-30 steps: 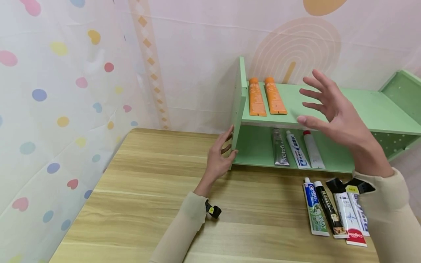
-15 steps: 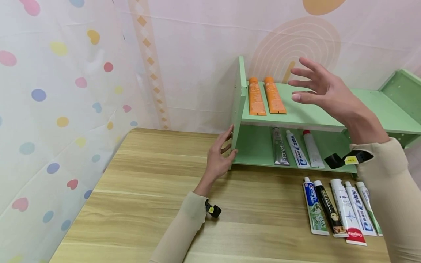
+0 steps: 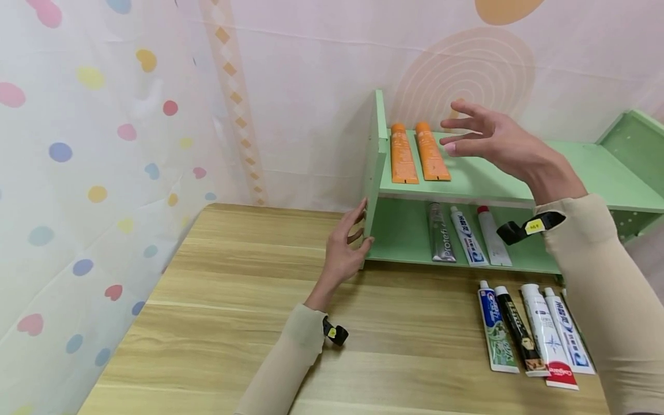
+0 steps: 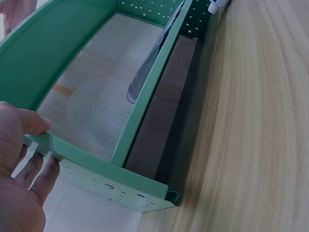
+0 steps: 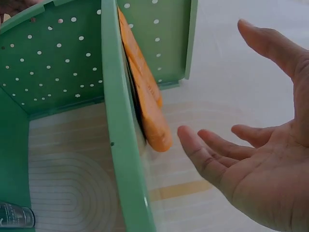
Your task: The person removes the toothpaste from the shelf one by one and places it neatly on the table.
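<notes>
A green two-tier shelf (image 3: 519,190) stands at the back right of the table. My left hand (image 3: 343,245) holds the front edge of its left side panel, thumb on one side and fingers on the other. The left wrist view shows this hand (image 4: 21,169) pinching the panel's rim. Two orange tubes (image 3: 433,153) lie side by side on the top tier. Just right of them, above that tier, hovers my right hand (image 3: 500,138) with spread fingers, holding nothing. In the right wrist view, a gap separates its fingertips (image 5: 189,137) from the orange tubes (image 5: 149,106).
On the lower tier lie a grey tube (image 3: 441,233), a blue-and-white toothpaste tube (image 3: 468,237) and a white tube with a red cap (image 3: 494,236). Several toothpaste tubes (image 3: 498,331) lie on the wooden table (image 3: 233,300) before the shelf. A patterned curtain (image 3: 290,104) hangs behind.
My right hand has moved left above the top tier, nearer the orange tubes, first rising, then sinking a little. The left hand stays on the side panel.
</notes>
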`<state>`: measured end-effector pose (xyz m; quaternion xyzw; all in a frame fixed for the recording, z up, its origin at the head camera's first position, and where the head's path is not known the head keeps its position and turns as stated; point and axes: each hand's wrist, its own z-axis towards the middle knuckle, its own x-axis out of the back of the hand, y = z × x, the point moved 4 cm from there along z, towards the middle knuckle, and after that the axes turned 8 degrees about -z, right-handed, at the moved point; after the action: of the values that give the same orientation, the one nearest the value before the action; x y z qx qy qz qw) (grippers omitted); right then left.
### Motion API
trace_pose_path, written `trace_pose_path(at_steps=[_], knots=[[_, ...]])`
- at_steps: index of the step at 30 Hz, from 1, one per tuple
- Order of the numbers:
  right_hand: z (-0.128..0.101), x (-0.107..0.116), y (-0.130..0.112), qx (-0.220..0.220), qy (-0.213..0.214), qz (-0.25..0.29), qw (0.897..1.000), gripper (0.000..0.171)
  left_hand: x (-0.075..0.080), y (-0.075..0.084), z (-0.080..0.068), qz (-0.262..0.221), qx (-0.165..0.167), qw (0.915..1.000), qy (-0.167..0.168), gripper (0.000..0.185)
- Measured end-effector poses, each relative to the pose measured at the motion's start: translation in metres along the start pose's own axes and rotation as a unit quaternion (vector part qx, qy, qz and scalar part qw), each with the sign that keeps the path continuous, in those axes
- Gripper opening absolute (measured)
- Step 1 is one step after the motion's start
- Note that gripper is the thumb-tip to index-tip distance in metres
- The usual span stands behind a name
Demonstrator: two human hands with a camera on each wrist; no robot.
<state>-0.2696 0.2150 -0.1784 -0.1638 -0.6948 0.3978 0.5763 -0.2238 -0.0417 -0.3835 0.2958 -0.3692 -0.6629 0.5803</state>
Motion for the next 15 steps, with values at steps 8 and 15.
trace_pose_path(at_steps=[8, 15], knots=[[0.016, -0.006, 0.009, -0.066, -0.032, -0.018, 0.997, 0.097, 0.002, 0.0, 0.0, 0.0, -0.001, 1.0, -0.001, 0.075], [0.034, -0.012, 0.016, -0.103, -0.036, -0.051, 0.993, 0.103, 0.003, 0.0, -0.002, 0.004, -0.003, 1.0, 0.003, 0.076]])
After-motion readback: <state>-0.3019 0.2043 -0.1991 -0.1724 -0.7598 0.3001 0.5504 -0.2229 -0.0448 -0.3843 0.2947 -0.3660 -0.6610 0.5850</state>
